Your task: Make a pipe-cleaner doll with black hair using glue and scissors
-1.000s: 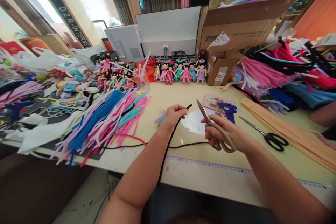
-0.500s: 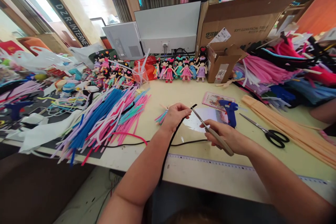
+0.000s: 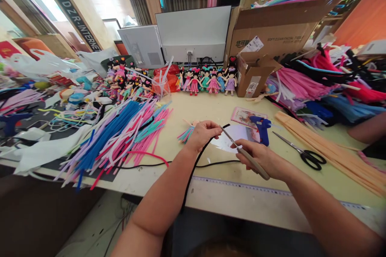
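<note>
My left hand (image 3: pixel 208 131) is closed, pinching a black chenille stem (image 3: pixel 193 172) near its end. The stem runs down along my left forearm and past the table's front edge; a short tip sticks out beyond the fingers. My right hand (image 3: pixel 256 154) is closed around a beige-handled tool (image 3: pixel 252 163) with a long, slim metal tip, and whether it is scissors or pliers I cannot make out. Its tip meets the black stem right beside my left fingertips. Behind my left hand lies a partly hidden small doll (image 3: pixel 186 133) with pink and teal strands.
Black-handled scissors (image 3: pixel 312 158) and a blue glue gun (image 3: pixel 263 128) lie right of my hands. A ruler (image 3: pixel 241 186) runs along the front. Coloured chenille stems (image 3: pixel 120 136) are heaped left, peach ones (image 3: pixel 325 150) right. Finished dolls (image 3: pixel 208 81) stand before a monitor (image 3: pixel 193 28).
The tip of the black stem past my left fingers now points more to the right. Both hands keep their grips, and the view has shifted slightly.
</note>
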The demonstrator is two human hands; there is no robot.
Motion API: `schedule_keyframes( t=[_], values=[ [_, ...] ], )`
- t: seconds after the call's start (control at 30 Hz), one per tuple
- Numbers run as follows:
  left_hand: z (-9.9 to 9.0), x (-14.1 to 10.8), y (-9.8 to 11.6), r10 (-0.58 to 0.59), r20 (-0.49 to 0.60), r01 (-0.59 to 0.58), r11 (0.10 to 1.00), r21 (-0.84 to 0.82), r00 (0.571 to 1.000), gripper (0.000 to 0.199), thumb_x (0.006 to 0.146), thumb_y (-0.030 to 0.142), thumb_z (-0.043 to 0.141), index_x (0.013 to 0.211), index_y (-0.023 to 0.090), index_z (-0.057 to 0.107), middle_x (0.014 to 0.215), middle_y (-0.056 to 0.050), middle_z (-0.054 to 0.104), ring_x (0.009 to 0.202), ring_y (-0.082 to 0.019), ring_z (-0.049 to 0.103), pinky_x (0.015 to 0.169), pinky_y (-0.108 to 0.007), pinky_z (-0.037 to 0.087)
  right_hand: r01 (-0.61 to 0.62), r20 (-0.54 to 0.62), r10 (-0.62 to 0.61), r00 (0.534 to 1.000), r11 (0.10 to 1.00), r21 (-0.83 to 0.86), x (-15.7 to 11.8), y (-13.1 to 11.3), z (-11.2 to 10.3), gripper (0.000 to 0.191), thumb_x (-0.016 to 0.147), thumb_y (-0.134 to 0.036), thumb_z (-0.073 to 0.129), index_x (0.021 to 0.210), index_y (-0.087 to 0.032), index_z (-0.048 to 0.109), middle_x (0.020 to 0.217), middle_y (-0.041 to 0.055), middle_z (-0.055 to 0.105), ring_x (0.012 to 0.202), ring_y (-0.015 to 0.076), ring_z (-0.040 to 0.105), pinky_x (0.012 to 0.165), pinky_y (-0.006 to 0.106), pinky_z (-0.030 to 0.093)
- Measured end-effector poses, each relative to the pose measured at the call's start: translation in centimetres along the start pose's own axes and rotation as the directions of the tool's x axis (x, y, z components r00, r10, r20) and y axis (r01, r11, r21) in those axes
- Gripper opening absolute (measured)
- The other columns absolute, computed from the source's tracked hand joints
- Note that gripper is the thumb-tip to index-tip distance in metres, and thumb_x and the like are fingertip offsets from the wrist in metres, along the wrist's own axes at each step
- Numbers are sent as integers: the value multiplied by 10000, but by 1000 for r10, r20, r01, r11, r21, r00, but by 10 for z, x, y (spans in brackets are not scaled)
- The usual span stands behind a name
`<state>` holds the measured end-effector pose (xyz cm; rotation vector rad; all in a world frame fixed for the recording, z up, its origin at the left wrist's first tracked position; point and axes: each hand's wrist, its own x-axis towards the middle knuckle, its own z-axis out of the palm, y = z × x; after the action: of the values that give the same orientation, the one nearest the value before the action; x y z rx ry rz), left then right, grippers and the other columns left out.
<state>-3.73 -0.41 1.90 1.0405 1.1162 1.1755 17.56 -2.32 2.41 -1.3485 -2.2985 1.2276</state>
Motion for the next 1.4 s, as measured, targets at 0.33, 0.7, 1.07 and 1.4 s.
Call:
schedule_keyframes(
  t=[0.33, 0.7, 1.07, 1.4],
  values=[
    [2, 7, -12, -62, 5, 61, 997, 36, 998, 126, 619, 186, 719, 660, 110, 627, 573, 15, 587, 503, -58, 504, 547, -214, 381, -57, 1, 57, 998, 994, 91, -4, 4, 6, 249, 880, -392, 478, 1032, -221, 576, 615, -44, 537, 454, 90, 540, 435, 197, 444],
    [13, 13, -30, -209, -27, 210, 967, 141, 978, 78, 689, 122, 675, 654, 124, 605, 562, 16, 607, 470, -58, 514, 541, -207, 406, -262, 70, 253, 965, 936, 234, -5, 6, 14, 215, 879, -371, 444, 909, -196, 566, 517, -51, 513, 354, 95, 499, 322, 192, 378],
    [3, 16, -29, -230, 50, 227, 972, 62, 972, 125, 653, 171, 729, 736, 114, 654, 620, -8, 640, 531, -72, 573, 559, -203, 422, -271, 120, 246, 962, 802, 532, -4, 0, 4, 313, 781, -285, 586, 1070, -181, 524, 639, -28, 613, 458, 106, 559, 393, 206, 428],
    [3, 15, -26, -155, 25, 154, 987, 37, 988, 224, 618, 168, 757, 723, 127, 563, 627, -3, 651, 529, -73, 598, 531, -182, 410, -276, 234, 163, 958, 746, 606, -18, 3, 3, 431, 827, -385, 565, 1175, -152, 462, 835, 61, 682, 608, 144, 647, 492, 231, 460]
  ],
)
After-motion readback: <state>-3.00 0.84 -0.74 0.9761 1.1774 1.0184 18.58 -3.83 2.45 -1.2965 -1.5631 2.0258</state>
